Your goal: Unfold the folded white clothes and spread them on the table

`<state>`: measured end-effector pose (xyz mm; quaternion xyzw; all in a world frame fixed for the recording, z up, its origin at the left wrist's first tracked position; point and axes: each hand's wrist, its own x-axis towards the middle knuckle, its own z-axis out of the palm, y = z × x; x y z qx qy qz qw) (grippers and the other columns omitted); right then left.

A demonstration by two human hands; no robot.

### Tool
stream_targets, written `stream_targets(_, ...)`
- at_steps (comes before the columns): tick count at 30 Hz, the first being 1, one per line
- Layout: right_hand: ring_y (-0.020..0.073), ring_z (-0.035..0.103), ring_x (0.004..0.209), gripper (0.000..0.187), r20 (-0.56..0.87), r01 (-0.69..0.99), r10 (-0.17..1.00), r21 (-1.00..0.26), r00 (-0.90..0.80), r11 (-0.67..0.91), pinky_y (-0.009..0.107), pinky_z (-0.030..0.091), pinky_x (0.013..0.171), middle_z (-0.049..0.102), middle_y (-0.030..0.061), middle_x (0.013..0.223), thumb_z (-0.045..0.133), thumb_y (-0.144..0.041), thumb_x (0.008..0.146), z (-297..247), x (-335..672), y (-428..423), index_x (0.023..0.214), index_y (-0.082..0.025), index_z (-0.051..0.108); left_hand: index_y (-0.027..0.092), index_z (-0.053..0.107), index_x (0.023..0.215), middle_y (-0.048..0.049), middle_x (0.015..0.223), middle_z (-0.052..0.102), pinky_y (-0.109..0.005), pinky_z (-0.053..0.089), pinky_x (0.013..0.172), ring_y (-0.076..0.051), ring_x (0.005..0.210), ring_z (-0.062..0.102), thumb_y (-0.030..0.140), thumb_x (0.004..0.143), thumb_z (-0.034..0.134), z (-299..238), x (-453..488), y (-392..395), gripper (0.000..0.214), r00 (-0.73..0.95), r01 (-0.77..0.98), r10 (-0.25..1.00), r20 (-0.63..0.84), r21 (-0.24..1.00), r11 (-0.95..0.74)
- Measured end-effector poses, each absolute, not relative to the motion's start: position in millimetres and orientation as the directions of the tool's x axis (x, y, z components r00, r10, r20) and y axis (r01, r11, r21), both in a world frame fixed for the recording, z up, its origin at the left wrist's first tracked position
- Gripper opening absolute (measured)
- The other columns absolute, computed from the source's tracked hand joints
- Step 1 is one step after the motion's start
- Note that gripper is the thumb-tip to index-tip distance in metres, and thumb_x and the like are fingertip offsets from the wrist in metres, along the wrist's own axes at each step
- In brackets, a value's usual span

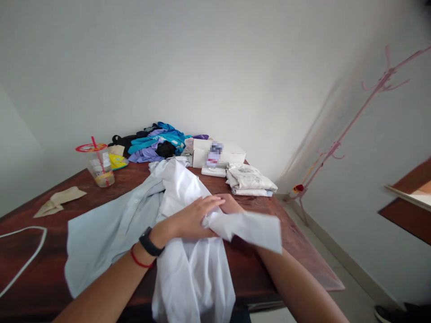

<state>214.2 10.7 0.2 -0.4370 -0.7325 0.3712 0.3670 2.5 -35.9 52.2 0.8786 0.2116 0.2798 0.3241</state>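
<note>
A brown table stands against a plain pale wall. Over its near part, the left hand, with a black band and a red cord at the wrist, lies across a white shirt, fingers extended; whether it pinches any cloth, I cannot tell. The right hand is just beyond it, partly hidden — its grip cannot be made out either. A sleeve end, blurred, crosses above the right forearm. The shirt's lower part hangs over the near edge, and a greyish buttoned panel spreads to the left.

Farther out, folded clothes are stacked right of a white box, with a heap of blue, purple and black garments to the box's left. Then a plastic cup with a red straw, a crumpled napkin and a white cable — all on the left. A pink coat rack stands at the right.
</note>
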Motion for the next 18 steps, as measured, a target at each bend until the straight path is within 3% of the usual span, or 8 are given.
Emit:
stream_targets(2, 0.0183, 0.071, 0.084, 0.047, 0.138, 0.310, 0.930, -0.917, -0.340, 0.250, 0.025, 0.058, 0.076, 0.076, 0.0056, 0.087, 0.048, -0.050, 0.097, 5, 221, 12, 0.098, -0.011, 0.075, 0.023, 0.049, 0.148, -0.0108, 0.154, 0.048, -0.048, 0.030, 0.121, -0.031, 0.144, 0.041, 0.030, 0.078, 0.076, 45, 10, -41, 0.075, 0.790, 0.271, 0.502, 0.353, 0.533, -0.801)
stream_targets(5, 0.0260, 0.074, 0.090, 0.069, -0.113, 0.109, 0.915, -0.991, -0.386, -0.077, 0.038, 0.061, 0.078, 0.077, 0.0118, 0.096, 0.036, -0.071, 0.096, 13, 230, 13, 0.111, -0.014, 0.071, 0.022, 0.051, 0.145, -0.0102, 0.147, 0.054, -0.043, 0.035, 0.119, -0.027, 0.138, 0.047, 0.025, 0.081, 0.071, 36, 13, -38, 0.067, 0.788, 0.331, 0.507, 0.350, 0.453, -0.828)
stream_targets(8, 0.0272, 0.072, 0.101, 0.066, -0.262, -0.054, 0.814, -0.940, -0.518, -0.337, 0.040, 0.060, 0.086, 0.075, 0.0120, 0.108, 0.048, -0.073, 0.091, 16, 234, 10, 0.120, -0.017, 0.067, 0.023, 0.056, 0.139, -0.0089, 0.138, 0.061, -0.042, 0.039, 0.115, -0.026, 0.130, 0.055, 0.027, 0.084, 0.069, 31, 14, -36, 0.058, 0.790, 0.352, 0.504, 0.348, 0.416, -0.839)
stream_targets(12, 0.0256, 0.067, 0.114, 0.055, -0.182, -0.040, 0.806, -0.968, -0.564, -0.247, 0.035, 0.057, 0.093, 0.072, 0.0086, 0.122, 0.069, -0.055, 0.088, 15, 231, 5, 0.131, -0.021, 0.063, 0.024, 0.059, 0.137, -0.0099, 0.133, 0.062, -0.045, 0.041, 0.111, -0.029, 0.123, 0.057, 0.039, 0.084, 0.071, 30, 18, -43, 0.056, 0.834, 0.363, 0.463, 0.301, 0.333, -0.870)
stream_targets(15, 0.0260, 0.060, 0.127, 0.071, -0.155, 0.006, 0.845, -0.984, -0.512, -0.177, 0.036, 0.054, 0.100, 0.060, 0.0068, 0.143, 0.078, -0.048, 0.083, 14, 229, 4, 0.145, -0.026, 0.052, 0.026, 0.057, 0.138, -0.0090, 0.133, 0.061, -0.047, 0.037, 0.113, -0.031, 0.125, 0.055, 0.046, 0.080, 0.074, 31, 22, -49, 0.064, 0.862, 0.347, 0.424, 0.280, 0.284, -0.894)
stream_targets(18, 0.0271, 0.057, 0.130, 0.078, -0.145, 0.082, 0.870, -0.989, -0.471, -0.121, 0.037, 0.053, 0.103, 0.054, 0.0069, 0.149, 0.082, -0.046, 0.078, 15, 230, 3, 0.147, -0.028, 0.050, 0.027, 0.057, 0.139, -0.0073, 0.134, 0.060, -0.047, 0.033, 0.116, -0.030, 0.123, 0.056, 0.045, 0.077, 0.076, 31, 26, -52, 0.067, 0.884, 0.309, 0.376, 0.277, 0.256, -0.916)
